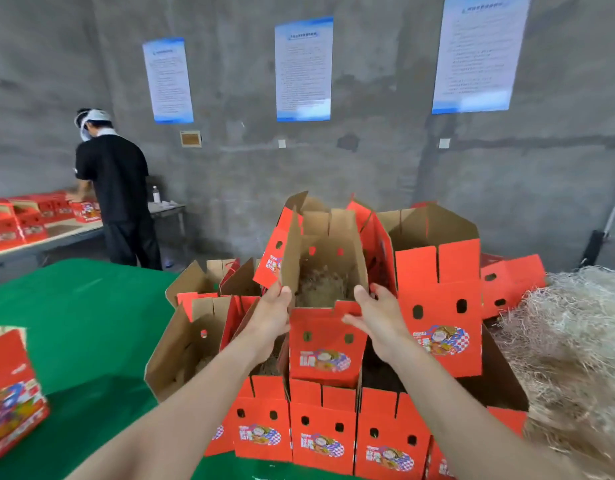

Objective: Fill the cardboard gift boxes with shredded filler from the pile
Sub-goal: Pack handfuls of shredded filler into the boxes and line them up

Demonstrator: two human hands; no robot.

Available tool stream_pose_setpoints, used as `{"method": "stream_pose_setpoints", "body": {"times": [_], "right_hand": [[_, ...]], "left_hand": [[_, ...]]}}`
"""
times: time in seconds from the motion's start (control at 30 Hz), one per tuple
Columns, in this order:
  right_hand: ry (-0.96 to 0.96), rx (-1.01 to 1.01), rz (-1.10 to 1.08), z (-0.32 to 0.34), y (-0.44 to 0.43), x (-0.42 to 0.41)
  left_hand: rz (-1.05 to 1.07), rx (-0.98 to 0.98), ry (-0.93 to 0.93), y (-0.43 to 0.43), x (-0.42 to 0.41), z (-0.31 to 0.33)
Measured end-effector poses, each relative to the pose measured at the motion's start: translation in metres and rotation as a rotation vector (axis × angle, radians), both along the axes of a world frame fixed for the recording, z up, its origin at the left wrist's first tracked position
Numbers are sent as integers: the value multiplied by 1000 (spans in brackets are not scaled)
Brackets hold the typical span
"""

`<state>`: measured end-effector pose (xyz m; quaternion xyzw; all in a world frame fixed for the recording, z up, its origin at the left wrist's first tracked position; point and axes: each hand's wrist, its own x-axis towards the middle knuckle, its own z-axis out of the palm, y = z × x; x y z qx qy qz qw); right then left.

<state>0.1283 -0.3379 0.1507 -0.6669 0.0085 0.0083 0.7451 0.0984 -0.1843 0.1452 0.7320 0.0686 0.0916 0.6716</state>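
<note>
A red cardboard gift box sits on top of a row of other red boxes, its flaps up and pale shredded filler inside. My left hand grips its left flap near the top edge. My right hand is at the box's right side with fingers spread and relaxed, holding nothing; whether it touches the box is unclear. The pile of shredded filler lies at the far right on the table.
More open red boxes are stacked behind and to the left on the green table. One closed box stands at the left edge. A person in black works at a far table with boxes.
</note>
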Motion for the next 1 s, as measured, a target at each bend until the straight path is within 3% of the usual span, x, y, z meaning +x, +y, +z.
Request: {"method": "stream_pose_setpoints", "body": {"times": [0.23, 0.33, 0.4, 0.5, 0.63, 0.73, 0.83, 1.0], "right_hand": [[-92, -274, 58, -17, 1, 6], [-405, -654, -94, -16, 6, -2], [-637, -783, -93, -12, 14, -10], [-721, -891, 44, -9, 34, -18], [-738, -1027, 28, -11, 63, -18], [-816, -1062, -34, -9, 87, -19], [-933, -961, -96, -6, 126, -21], [-1078, -825, 82, -18, 228, -45]], "left_hand": [[1, 224, -82, 3, 24, -16], [-26, 373, -108, 8, 28, -22], [-34, 420, -130, 12, 28, -24], [-45, 324, -174, 19, 24, -27], [-31, 172, -133, 37, 12, -25], [-178, 121, -73, 56, -4, -18], [-282, 79, -127, 83, -28, -16], [-138, 75, -212, 201, -85, -35]]}}
